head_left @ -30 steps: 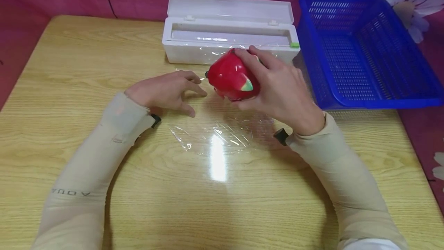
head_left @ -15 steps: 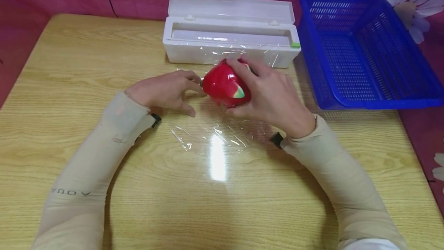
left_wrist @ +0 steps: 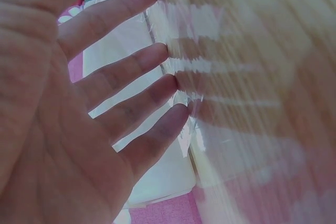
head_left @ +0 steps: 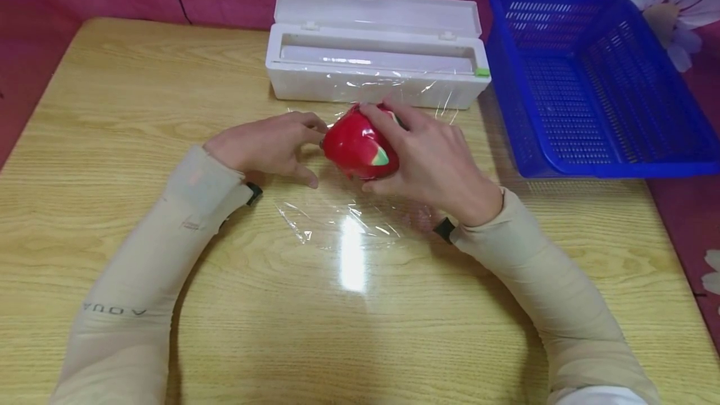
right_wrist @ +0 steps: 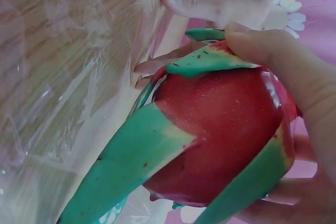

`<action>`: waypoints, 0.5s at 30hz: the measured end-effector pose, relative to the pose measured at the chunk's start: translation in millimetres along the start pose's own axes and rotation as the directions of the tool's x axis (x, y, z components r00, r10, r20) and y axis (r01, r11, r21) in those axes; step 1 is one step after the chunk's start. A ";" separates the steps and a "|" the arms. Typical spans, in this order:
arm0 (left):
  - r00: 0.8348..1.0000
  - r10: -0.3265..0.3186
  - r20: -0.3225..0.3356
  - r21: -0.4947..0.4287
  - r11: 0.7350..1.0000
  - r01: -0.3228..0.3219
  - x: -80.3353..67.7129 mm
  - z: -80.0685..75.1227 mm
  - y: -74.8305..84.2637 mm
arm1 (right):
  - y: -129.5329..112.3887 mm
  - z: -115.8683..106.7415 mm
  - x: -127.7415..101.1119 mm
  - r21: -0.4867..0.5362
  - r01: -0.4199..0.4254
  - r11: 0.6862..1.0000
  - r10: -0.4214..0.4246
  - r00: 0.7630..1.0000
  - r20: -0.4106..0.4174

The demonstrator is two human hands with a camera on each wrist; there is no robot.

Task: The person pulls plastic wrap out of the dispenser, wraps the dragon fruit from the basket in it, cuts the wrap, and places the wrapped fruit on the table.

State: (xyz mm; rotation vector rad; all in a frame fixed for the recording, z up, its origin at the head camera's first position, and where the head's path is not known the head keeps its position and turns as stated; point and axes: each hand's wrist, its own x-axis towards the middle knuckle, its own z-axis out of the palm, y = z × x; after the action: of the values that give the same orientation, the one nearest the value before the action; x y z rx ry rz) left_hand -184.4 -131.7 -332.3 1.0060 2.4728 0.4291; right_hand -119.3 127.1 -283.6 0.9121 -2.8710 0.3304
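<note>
Gripping a red toy fruit from above and behind, the right hand has its fingers curled over the top and its thumb under the near side. The fruit (a glossy dragon-fruit shape with green scales, seen close in the right wrist view) is held low over the far edge of a sheet of cling film spread on the wooden table. Whether the fruit touches the film cannot be told from the head view.

The left hand rests palm-down on the table just to the left of the fruit. Its fingers are relaxed and lightly spread, holding nothing, and the fingertips lie on or at the film's left edge. They point toward the fruit's dark stem end, which sits just beside them.

Position finding: the fruit's long axis runs roughly left to right, tilted slightly, with the stem end toward the left hand and the green-tipped end under the right palm. Only 1 hand holds it, and the other is near but apart, as far as the head view shows.

Other items: a white film dispenser box, lid open, stands behind the fruit, its film running forward onto the table. A blue plastic basket sits to the right, well apart.
</note>
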 end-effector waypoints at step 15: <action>1.000 0.009 0.002 0.001 1.000 -0.009 -0.3 -0.5 0.8 | -2.9 8.2 0.2 -0.042 -0.013 0.999 0.015 0.998 0.059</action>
State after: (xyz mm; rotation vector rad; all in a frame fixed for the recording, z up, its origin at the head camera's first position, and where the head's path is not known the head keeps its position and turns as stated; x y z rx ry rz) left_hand -184.0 -131.4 -331.4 1.0171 2.4676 0.4297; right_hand -118.2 122.7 -291.1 0.9099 -2.9271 0.2474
